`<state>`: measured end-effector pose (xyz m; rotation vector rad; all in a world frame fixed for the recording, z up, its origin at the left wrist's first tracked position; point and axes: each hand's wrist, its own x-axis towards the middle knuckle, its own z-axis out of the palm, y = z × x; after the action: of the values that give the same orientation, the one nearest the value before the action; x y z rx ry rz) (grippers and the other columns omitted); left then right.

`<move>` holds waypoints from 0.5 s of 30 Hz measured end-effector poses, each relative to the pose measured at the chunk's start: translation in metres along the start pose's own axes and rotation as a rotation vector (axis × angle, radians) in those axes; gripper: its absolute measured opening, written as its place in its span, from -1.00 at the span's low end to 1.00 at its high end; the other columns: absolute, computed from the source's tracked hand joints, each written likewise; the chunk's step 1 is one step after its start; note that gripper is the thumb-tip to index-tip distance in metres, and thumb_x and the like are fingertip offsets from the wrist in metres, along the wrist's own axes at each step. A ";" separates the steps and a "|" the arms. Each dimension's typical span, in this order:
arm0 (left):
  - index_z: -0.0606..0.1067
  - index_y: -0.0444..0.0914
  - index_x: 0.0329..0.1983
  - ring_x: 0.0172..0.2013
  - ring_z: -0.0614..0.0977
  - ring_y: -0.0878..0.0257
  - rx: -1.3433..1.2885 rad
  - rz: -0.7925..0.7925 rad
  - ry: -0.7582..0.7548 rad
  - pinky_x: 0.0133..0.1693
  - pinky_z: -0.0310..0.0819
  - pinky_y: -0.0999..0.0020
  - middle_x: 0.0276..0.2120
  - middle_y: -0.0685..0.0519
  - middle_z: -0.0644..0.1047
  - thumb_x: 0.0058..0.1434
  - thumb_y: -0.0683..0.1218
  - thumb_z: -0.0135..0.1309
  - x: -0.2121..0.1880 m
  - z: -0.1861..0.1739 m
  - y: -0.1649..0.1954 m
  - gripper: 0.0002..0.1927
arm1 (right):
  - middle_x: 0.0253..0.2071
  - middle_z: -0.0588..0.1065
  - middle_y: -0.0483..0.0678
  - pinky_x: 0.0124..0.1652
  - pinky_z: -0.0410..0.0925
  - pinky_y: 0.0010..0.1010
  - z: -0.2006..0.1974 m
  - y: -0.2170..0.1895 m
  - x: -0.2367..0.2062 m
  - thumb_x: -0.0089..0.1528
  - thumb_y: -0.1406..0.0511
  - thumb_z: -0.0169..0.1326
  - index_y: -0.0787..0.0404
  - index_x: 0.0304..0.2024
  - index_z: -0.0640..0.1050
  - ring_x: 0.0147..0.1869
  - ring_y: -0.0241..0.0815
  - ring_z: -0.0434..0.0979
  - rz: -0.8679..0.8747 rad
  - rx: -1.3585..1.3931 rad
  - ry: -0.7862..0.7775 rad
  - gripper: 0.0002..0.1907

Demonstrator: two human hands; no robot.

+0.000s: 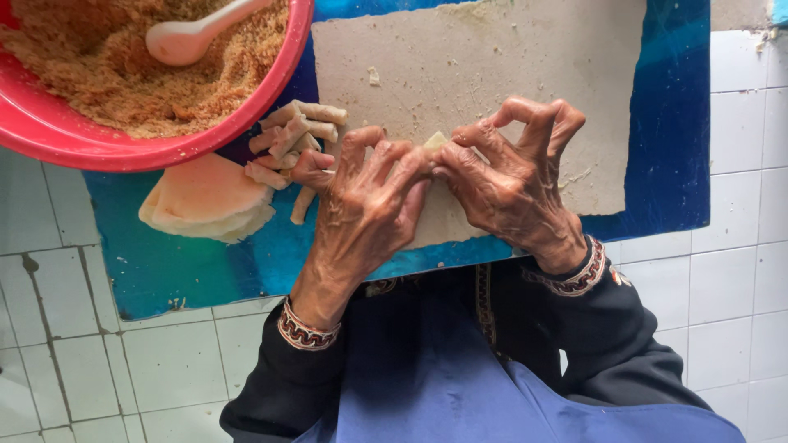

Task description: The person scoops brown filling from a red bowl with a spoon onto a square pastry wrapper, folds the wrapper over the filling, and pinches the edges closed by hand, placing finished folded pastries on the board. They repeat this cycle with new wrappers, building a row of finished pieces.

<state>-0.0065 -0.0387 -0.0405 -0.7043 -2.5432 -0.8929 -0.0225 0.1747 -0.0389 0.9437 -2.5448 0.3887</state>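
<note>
Both hands' fingers [410,160] pinch a pastry piece [436,140] — rolled pieces [295,131], red bowl [49,123] alongside.

Pale wrapper [436,141], folded, btwn fingertips

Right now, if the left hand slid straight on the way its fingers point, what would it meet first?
The left hand points up and right, its fingertips already on the small pale wrapper pinched against the right hand. Past that lies only the bare pale board, as far as the view shows.
</note>
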 end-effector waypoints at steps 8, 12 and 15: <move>0.58 -0.21 0.00 0.05 0.45 0.06 0.107 0.024 0.023 0.09 0.39 0.15 -0.08 0.10 0.50 0.23 -0.21 0.26 0.004 0.006 -0.004 -0.73 | -0.01 0.55 -0.34 0.18 -0.05 0.03 0.002 0.000 0.007 0.32 0.16 0.38 -0.05 -0.06 0.65 0.25 -0.06 0.26 0.040 -0.027 0.024 -0.81; 0.55 -0.22 -0.05 0.07 0.44 0.06 0.187 0.031 0.008 0.11 0.39 0.15 -0.06 0.10 0.51 0.25 -0.20 0.23 0.005 0.005 -0.004 -0.78 | 0.02 0.53 -0.32 0.17 -0.06 0.02 0.002 -0.003 0.007 0.31 0.18 0.38 -0.06 -0.03 0.65 0.23 -0.05 0.27 0.036 -0.071 0.015 -0.79; 0.54 -0.24 -0.03 0.09 0.43 0.04 0.207 0.037 0.008 0.12 0.38 0.15 -0.04 0.08 0.51 0.27 -0.18 0.23 0.007 0.005 -0.006 -0.78 | 0.03 0.53 -0.25 0.15 -0.06 0.05 0.000 -0.004 0.007 0.27 0.15 0.38 -0.01 -0.05 0.65 0.21 0.00 0.27 0.028 0.026 0.030 -0.75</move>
<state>-0.0164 -0.0368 -0.0440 -0.6796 -2.5581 -0.6076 -0.0253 0.1679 -0.0353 0.9057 -2.5344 0.4422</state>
